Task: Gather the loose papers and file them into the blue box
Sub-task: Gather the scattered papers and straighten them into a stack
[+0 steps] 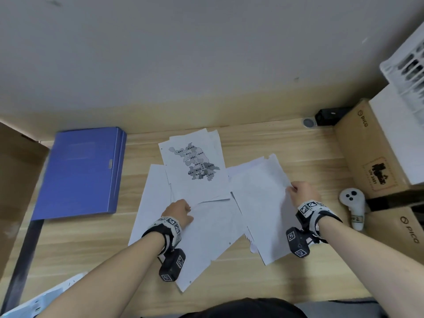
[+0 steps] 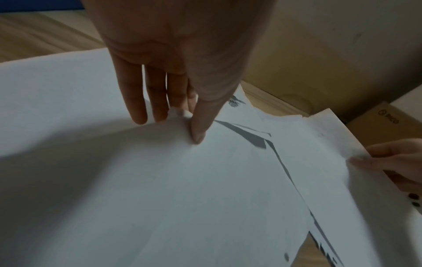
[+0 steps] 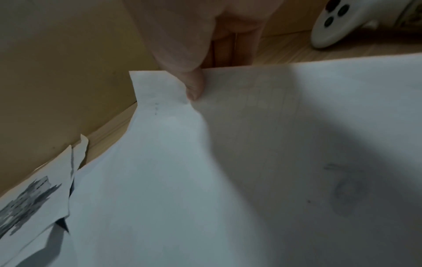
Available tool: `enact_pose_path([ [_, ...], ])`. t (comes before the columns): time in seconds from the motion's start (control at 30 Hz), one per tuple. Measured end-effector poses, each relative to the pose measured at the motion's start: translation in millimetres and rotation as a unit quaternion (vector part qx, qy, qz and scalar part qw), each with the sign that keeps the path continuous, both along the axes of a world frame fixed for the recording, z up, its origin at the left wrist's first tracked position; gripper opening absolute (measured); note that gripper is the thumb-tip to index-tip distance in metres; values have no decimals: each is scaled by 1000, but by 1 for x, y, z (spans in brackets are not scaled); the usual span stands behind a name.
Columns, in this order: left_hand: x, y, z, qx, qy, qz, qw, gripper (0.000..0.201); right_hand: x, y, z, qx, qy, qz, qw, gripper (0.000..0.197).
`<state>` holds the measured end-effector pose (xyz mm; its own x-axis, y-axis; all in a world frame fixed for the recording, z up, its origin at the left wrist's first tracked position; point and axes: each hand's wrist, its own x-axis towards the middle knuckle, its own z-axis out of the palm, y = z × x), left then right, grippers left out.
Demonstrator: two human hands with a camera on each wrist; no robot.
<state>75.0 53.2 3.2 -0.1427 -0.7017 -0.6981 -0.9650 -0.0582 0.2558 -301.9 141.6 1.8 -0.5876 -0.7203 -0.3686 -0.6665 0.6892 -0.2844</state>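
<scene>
The closed blue box (image 1: pixel 80 173) lies flat at the desk's left. Several loose white papers are spread mid-desk, topped by a map printout (image 1: pixel 195 166). My left hand (image 1: pixel 188 208) pinches the far corner of the near blank sheet (image 1: pixel 206 237), just below the map printout. In the left wrist view the thumb and fingers (image 2: pixel 196 126) of this hand (image 2: pixel 186 117) lift that corner. My right hand (image 1: pixel 290 188) pinches the right edge of the right-hand sheet (image 1: pixel 259 203). The right wrist view shows this hand (image 3: pixel 194 90) with its thumb on top of the raised sheet (image 3: pixel 251 162) and the fingers beneath.
A white controller (image 1: pixel 353 207) lies right of my right hand, against stacked cardboard boxes (image 1: pixel 376 152) with a white crate (image 1: pixel 408 65) on top. More cardboard (image 1: pixel 16 180) stands at the left. A wall backs the wooden desk (image 1: pixel 275 138).
</scene>
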Motion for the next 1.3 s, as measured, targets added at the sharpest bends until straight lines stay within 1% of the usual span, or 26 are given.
enact_pose_path([
  [0.03, 1, 0, 3, 13, 6, 15, 1000, 34, 0, 1, 2, -1, 8, -3, 1000, 22],
  [0.07, 1, 1, 5, 25, 12, 24, 999, 32, 0, 1, 4, 0, 18, -7, 1000, 22],
  [0.13, 3, 3, 10, 47, 21, 18, 998, 17, 0, 2, 9, -5, 30, -12, 999, 19],
  [0.17, 4, 4, 11, 55, 31, 18, 998, 24, 0, 3, 10, -11, 33, -14, 999, 19],
  [0.2, 5, 5, 12, 56, 43, 13, 997, 34, 1, 4, 12, -16, 37, -15, 999, 20],
  [0.23, 6, 7, 15, 52, 59, -2, 997, 41, 2, 4, 14, -21, 42, -15, 999, 22],
  [0.3, 7, 10, 22, 59, 95, -53, 992, 45, 6, 4, 20, -26, 46, -17, 998, 21],
  [0.37, 5, 11, 34, 71, 107, -96, 987, 37, 8, 2, 30, -37, 37, -28, 998, 11],
  [0.43, -1, 9, 45, 76, 116, -121, 983, 25, 8, -3, 44, -47, 31, -34, 998, 11],
  [0.5, -8, 3, 59, 73, 129, -146, 978, 23, 7, -10, 61, -62, 33, -37, 997, 13],
  [0.57, -18, -4, 77, 75, 158, -161, 971, 20, 6, -19, 81, -82, 38, -36, 995, 11],
  [0.63, -27, -12, 96, 71, 194, -173, 963, 25, 5, -28, 101, -107, 37, -30, 993, 16],
  [0.7, -33, -22, 118, 33, 213, -205, 955, 29, 4, -36, 122, -131, 44, -19, 990, 22],
  [0.77, -38, -35, 135, -28, 237, -223, 945, 24, 4, -43, 141, -156, 56, -12, 986, 22],
  [0.9, -37, -67, 161, -163, 277, -158, 933, 20, 9, -58, 167, -205, 76, 1, 976, 17],
  [0.97, -35, -82, 167, -186, 302, -121, 927, 18, 14, -63, 173, -219, 77, 2, 973, 15],
  [1.0, -33, -87, 168, -201, 306, -105, 925, 21, 16, -65, 174, -224, 78, 3, 971, 14],
  [1.03, -31, -93, 167, -229, 292, -96, 923, 24, 17, -67, 173, -229, 81, 8, 970, 14],
  [1.07, -29, -96, 164, -270, 264, -104, 920, 26, 19, -68, 171, -230, 85, 15, 969, 14],
  [1.1, -28, -97, 161, -308, 234, -124, 914, 25, 20, -70, 168, -225, 90, 26, 970, 15],
  [1.17, -28, -96, 150, -354, 189, -184, 897, 17, 24, -71, 158, -205, 92, 52, 973, 16],
  [1.23, -30, -90, 132, -367, 140, -259, 883, 14, 31, -72, 145, -189, 88, 70, 976, 16],
  [1.3, -33, -83, 111, -360, 74, -335, 868, 10, 37, -70, 130, -176, 72, 70, 979, 13],
])
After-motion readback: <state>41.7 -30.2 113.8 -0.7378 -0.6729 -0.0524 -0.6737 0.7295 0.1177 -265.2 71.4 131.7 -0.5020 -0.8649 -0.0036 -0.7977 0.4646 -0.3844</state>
